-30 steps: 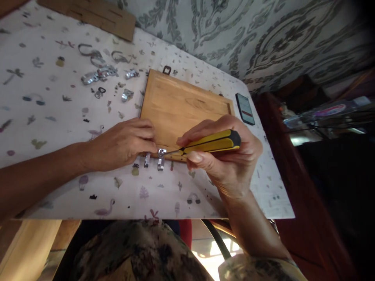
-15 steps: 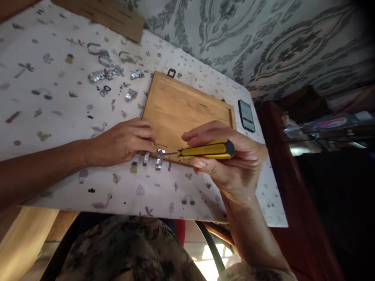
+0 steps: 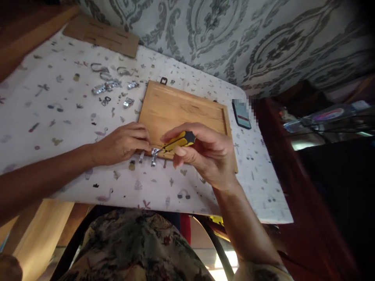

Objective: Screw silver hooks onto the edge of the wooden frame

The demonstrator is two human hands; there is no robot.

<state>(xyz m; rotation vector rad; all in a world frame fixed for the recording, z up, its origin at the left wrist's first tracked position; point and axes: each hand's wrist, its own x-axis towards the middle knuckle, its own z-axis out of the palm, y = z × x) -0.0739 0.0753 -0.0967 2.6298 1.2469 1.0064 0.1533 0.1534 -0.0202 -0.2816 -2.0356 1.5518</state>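
Yellow-black screwdriver [image 3: 176,141] now sits deeper in our right hand [image 3: 206,156], grip choked up vs. a sec ago. Tip's on the metal hook [image 3: 154,155] at the wooden board [image 3: 181,107] front edge. Our left hand [image 3: 123,142], fingers curled, pins that corner. Prob. finer turning.

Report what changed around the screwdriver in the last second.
The right hand rolled over the screwdriver, now covering more of its yellow handle. The tip stayed on the metal bracket at the near edge of the wooden board; the left hand stayed beside it.
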